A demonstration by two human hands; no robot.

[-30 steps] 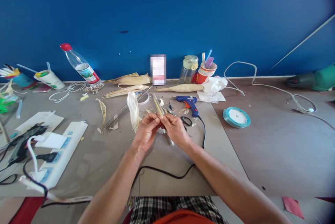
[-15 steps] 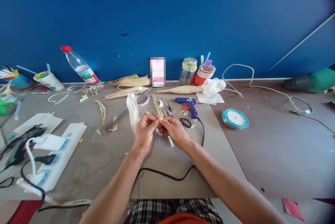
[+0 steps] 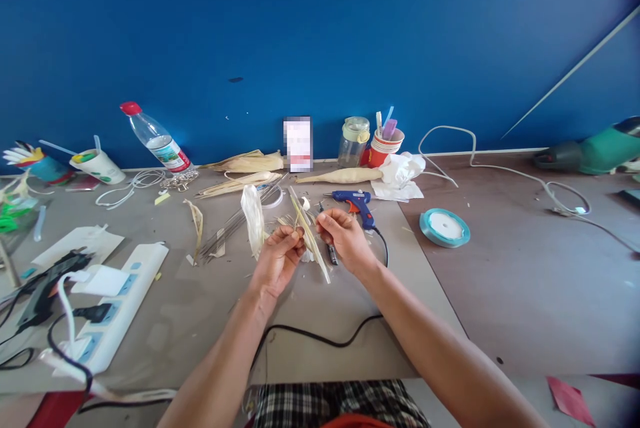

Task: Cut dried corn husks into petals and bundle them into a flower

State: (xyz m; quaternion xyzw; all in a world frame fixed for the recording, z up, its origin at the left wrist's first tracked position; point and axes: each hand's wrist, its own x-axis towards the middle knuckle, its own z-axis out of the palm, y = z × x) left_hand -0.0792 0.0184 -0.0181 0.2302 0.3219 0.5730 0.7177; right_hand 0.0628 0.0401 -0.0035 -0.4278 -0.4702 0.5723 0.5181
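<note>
My left hand (image 3: pixel 281 256) is closed in a pinch on what looks like a thin strip of dried corn husk (image 3: pixel 297 219), mostly hidden by the fingers. A short gap to the right, my right hand (image 3: pixel 345 238) has thumb and fingertips pressed together; anything between them is too small to make out. A longer pale husk strip (image 3: pixel 315 251) lies slantwise on the table between the hands. Just left of my left hand stands a whitish folded husk (image 3: pixel 253 221). A dark utility knife (image 3: pixel 333 253) lies beside my right hand, with a blue glue gun (image 3: pixel 354 198) behind it.
Thin wires (image 3: pixel 235 223) and dried husks (image 3: pixel 250 163) lie behind and left. A bottle (image 3: pixel 167 148), phone (image 3: pixel 298 145), jar (image 3: pixel 354 141) and paper cups (image 3: pixel 386 148) line the wall. Ribbon roll (image 3: pixel 445 227) at right; power strip (image 3: pixel 117 308) at left; black cord (image 3: pixel 325 340) in front.
My hands, touching before, have come apart: the right has moved away to the right while the left stays nearly in place. The husk strip and knife between them show more plainly.
</note>
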